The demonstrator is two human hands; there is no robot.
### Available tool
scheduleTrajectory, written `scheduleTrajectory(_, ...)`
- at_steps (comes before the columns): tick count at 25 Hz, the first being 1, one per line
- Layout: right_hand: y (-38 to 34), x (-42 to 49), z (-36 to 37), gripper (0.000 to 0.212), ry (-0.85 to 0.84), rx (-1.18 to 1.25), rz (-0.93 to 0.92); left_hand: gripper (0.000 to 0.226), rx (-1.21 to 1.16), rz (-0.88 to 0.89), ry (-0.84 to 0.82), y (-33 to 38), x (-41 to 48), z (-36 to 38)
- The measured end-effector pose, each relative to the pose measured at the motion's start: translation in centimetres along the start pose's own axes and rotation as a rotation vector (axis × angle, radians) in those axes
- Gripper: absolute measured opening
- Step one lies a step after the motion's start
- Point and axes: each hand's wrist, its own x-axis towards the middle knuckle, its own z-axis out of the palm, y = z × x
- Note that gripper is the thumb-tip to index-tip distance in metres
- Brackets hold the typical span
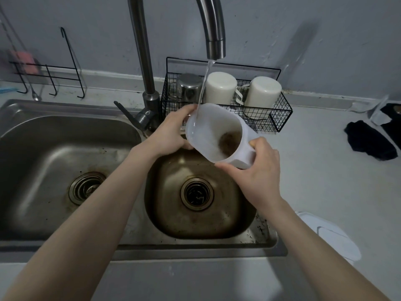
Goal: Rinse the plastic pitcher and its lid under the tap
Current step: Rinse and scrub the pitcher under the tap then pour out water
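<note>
A translucent white plastic pitcher (208, 129) hangs tilted over the small right sink basin (195, 227), mouth towards me. A thin stream of water from the tap (213, 29) falls onto its inner wall near the rim. Brown residue shows at its bottom. My left hand (171, 131) grips the pitcher's rim and left side. My right hand (258, 170) holds its base end from the right. A white lid (334, 235) lies on the counter at the right, beside the sink.
A black wire basket (280, 118) behind the sink holds a steel cup and two upturned white mugs. The large left basin (65, 148) is beside the small one. Dark cloths (371, 140) lie on the right counter. A black wire rack (50, 79) stands at the back left.
</note>
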Motion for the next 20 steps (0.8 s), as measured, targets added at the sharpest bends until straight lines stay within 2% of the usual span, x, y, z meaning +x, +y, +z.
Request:
scheduleTrajectory(3,0.0,0.0,-0.9,0.059,-0.117,0.078,0.102,0.098,-0.044,-0.097,-0.074,-0.7,-0.6,-0.1)
scheduleTrajectory(6,-0.3,0.1,-1.4,0.054,-0.161,0.199,0.207,0.097,-0.066,-0.110,-0.123,-1.0,-1.2,-0.9)
scheduleTrajectory(11,-0.8,0.3,-1.9,0.054,-0.154,0.254,0.191,0.093,-0.122,-0.127,-0.145,-0.8,-1.8,-1.5)
scheduleTrajectory(13,-0.4,1.1,-2.5,0.049,-0.179,0.265,0.198,0.092,-0.282,-0.162,-0.132,-0.6,-2.5,-0.9)
scheduleTrajectory(16,0.3,3.2,-3.6,0.039,-0.277,0.275,0.185,0.102,-0.692,-0.269,-0.118,-0.7,-4.1,2.1)
scheduleTrajectory(18,0.3,4.5,-4.0,0.038,-0.357,0.182,0.111,0.105,-0.920,-0.303,-0.151,-1.2,-5.1,4.6)
scheduleTrajectory(20,0.2,5.6,-4.0,0.042,-0.450,0.047,0.029,0.099,-1.099,-0.301,-0.177,-1.5,-5.9,6.8)
